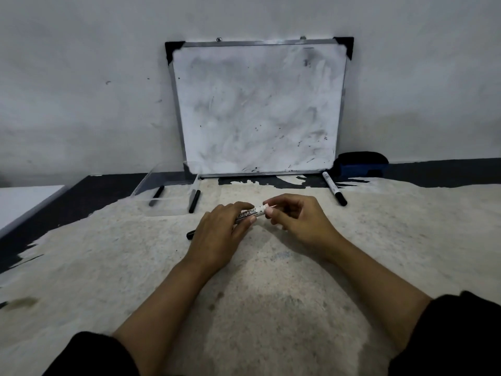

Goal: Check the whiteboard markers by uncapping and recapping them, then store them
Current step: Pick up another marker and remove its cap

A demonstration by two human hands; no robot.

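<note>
**Marker held between both hands above the tabletop**

We hold one whiteboard marker (pixel 250 213) in front of us, a little above the tabletop (pixel 271 294). Our left hand (pixel 217 234) is closed around the printed barrel, and the fingers of our right hand (pixel 295 215) pinch the white end. We cannot tell if a cap is on this end. A black cap (pixel 191 234) lies beside the left hand.

The marker looks light and stiff, with smooth plastic that may slip, so in our judgement the best hold is firm on the barrel, and the pull goes straight along its length. Both forearms reach forward and the wrists turn inward.

Two markers (pixel 194 201) lie in the clear tray (pixel 168 175) at the left. Another marker (pixel 334 188) lies near the whiteboard (pixel 257 109) and the eraser (pixel 360 164).
</note>
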